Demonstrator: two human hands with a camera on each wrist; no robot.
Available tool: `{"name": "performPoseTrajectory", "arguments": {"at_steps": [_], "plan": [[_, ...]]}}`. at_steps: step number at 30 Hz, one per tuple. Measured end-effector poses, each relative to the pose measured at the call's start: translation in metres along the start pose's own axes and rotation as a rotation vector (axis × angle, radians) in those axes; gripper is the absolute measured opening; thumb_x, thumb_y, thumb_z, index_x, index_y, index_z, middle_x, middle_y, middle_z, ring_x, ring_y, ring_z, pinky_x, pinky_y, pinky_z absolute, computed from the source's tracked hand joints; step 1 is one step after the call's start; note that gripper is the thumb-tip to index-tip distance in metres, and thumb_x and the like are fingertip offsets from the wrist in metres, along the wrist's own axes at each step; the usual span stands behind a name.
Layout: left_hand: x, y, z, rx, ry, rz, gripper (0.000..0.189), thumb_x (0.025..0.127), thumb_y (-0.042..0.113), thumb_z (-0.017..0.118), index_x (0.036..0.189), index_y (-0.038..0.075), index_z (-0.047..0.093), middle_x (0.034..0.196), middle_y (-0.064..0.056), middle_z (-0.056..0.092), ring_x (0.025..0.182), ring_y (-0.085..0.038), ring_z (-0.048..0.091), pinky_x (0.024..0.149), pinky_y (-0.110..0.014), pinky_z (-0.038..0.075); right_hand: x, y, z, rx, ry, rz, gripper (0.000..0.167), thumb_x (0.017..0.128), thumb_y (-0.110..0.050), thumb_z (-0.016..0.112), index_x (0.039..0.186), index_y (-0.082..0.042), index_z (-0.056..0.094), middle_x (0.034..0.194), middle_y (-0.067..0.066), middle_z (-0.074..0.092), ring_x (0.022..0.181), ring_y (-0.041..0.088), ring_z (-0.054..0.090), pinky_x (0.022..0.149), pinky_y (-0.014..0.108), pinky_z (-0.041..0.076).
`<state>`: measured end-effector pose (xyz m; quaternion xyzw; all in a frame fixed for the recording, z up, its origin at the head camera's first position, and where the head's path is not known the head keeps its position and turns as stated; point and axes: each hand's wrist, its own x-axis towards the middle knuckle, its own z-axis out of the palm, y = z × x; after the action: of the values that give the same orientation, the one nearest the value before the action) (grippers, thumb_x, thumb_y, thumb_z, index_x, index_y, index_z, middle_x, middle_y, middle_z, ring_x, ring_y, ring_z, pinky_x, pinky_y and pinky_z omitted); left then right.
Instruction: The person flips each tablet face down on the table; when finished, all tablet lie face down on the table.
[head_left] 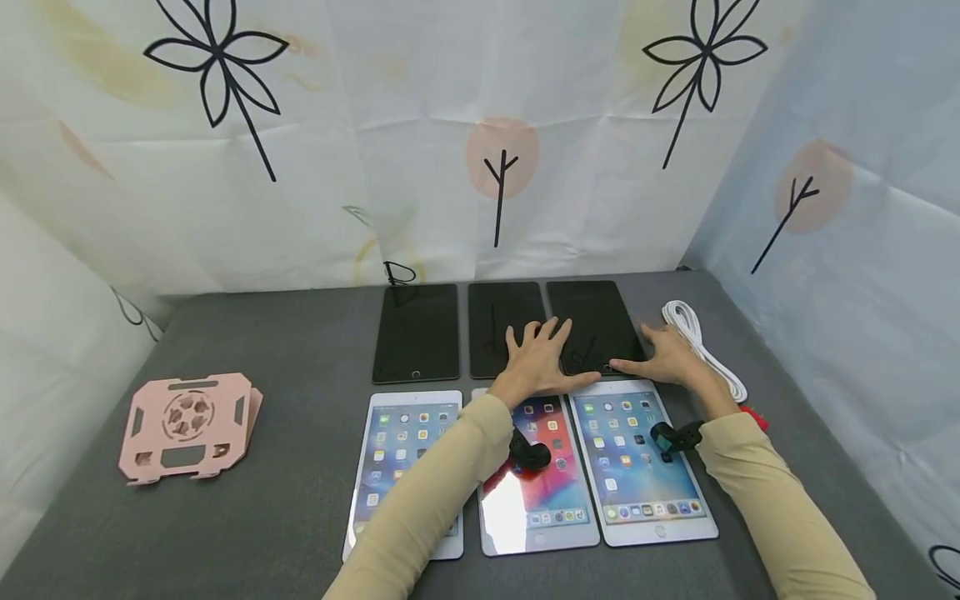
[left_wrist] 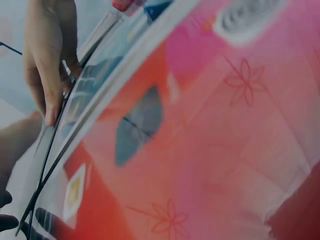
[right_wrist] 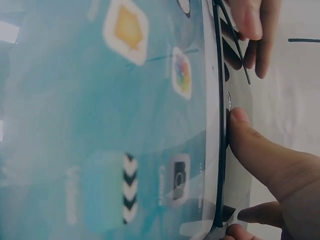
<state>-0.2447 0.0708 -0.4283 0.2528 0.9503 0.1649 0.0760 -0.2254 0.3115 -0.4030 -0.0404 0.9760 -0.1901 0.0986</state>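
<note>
At the back right lies a black-screened tablet (head_left: 588, 312) with a round home button at its near edge. My right hand (head_left: 667, 358) is at its near right corner, thumb extended along the near edge beside the button. Fingers spread, my left hand (head_left: 534, 364) reaches over the gap between this tablet and the middle black tablet (head_left: 491, 308), its thumb pointing right along the near edge. Beneath the hands lie a white tablet with a red and blue lit screen (head_left: 558, 492) and another with a blue screen (head_left: 637, 475). In the right wrist view my right thumb (right_wrist: 250, 142) rests at the tablet's edge.
A third black tablet (head_left: 416, 337) lies back left, with a lit white tablet (head_left: 397, 442) before it, partly under my left sleeve. A pink slotted stand (head_left: 187, 425) is at far left. A coiled white cable (head_left: 693, 333) lies right of my right hand. Printed curtains surround the grey table (head_left: 300, 517).
</note>
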Motion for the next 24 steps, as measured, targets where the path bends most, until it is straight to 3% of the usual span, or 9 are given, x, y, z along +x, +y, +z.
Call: {"name": "performPoseTrajectory", "arguments": {"at_steps": [3,7,14,18,24], "plan": [[0.001,-0.001,0.004,0.014,0.002,-0.005,0.099,0.088,0.077,0.053,0.165,0.025,0.019,0.172,-0.003,0.021,0.156,-0.032,0.020,0.123,-0.070,0.010,0.004,0.006,0.004,0.027,0.015,-0.035,0.122,0.081,-0.076,0.067,0.147,0.021,0.033,0.145,0.045,0.042,0.134,0.060,0.037,0.107,0.071,0.037],[0.002,-0.001,0.008,0.032,0.005,-0.022,0.094,0.091,0.076,0.050,0.165,0.025,0.023,0.172,-0.004,0.020,0.156,-0.032,0.019,0.123,-0.068,0.009,0.005,0.004,0.004,0.093,0.005,-0.057,0.109,0.086,-0.062,0.072,0.147,0.019,0.035,0.142,0.045,0.046,0.133,0.059,0.044,0.105,0.068,0.043],[0.003,0.001,0.009,0.017,0.037,-0.035,0.087,0.093,0.072,0.051,0.163,0.024,0.030,0.172,-0.003,0.023,0.156,-0.031,0.021,0.124,-0.067,0.010,0.002,-0.008,0.001,0.254,-0.045,0.045,0.090,0.093,-0.029,0.075,0.152,0.018,0.026,0.146,0.046,0.040,0.134,0.057,0.042,0.109,0.065,0.041],[0.003,0.002,0.010,0.017,0.051,-0.050,0.087,0.092,0.073,0.052,0.162,0.025,0.031,0.171,-0.002,0.025,0.156,-0.030,0.023,0.124,-0.066,0.011,0.002,-0.011,0.003,0.376,-0.062,0.118,0.090,0.094,-0.023,0.073,0.155,0.016,0.020,0.149,0.043,0.032,0.136,0.053,0.036,0.114,0.066,0.034],[0.004,0.003,0.011,0.042,0.058,-0.069,0.087,0.092,0.074,0.052,0.162,0.026,0.033,0.171,-0.002,0.026,0.155,-0.030,0.025,0.124,-0.066,0.014,0.003,-0.016,0.004,0.472,-0.068,0.188,0.092,0.093,-0.020,0.073,0.157,0.014,0.016,0.154,0.041,0.026,0.139,0.052,0.032,0.117,0.066,0.029]]}}
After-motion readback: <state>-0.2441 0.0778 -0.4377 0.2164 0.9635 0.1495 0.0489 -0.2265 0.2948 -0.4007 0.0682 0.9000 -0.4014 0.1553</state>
